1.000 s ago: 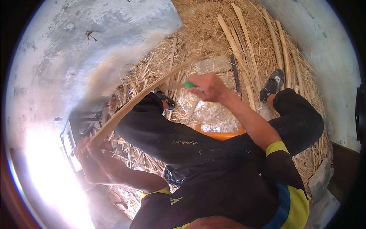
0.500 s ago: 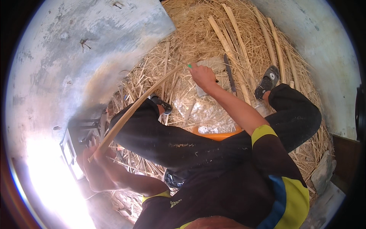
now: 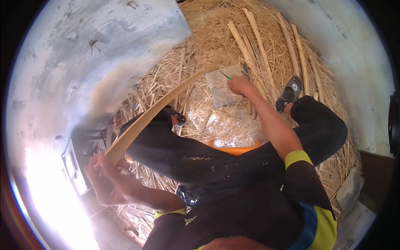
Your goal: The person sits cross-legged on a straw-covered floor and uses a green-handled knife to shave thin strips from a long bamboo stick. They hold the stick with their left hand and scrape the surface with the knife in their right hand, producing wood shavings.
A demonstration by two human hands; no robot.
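My left hand [image 3: 105,179] is closed around the near end of a long, pale, slightly curved wooden strip [image 3: 152,112]. The strip slants up and away over my left leg, its thin far end reaching the straw. Closed on a small knife with a green handle, my right hand [image 3: 240,86] is out in front, right of the strip's far end. The knife's thin blade [image 3: 224,75] points up and left, apart from the strip. Below the blade lies a flat grey stone slab [image 3: 225,96].
Straw and shavings [image 3: 212,33] cover the floor. Several long wooden strips [image 3: 260,39] lie at the far right, with a dark blade [image 3: 246,71] beside them, partly behind my right hand. Pale walls [image 3: 62,83] curve around. An orange edge [image 3: 235,150] shows between my legs.
My right hand with the knife has moved right, away from the strip's far end. The strip has turned so its broad face shows more. My left hand stays about in place.
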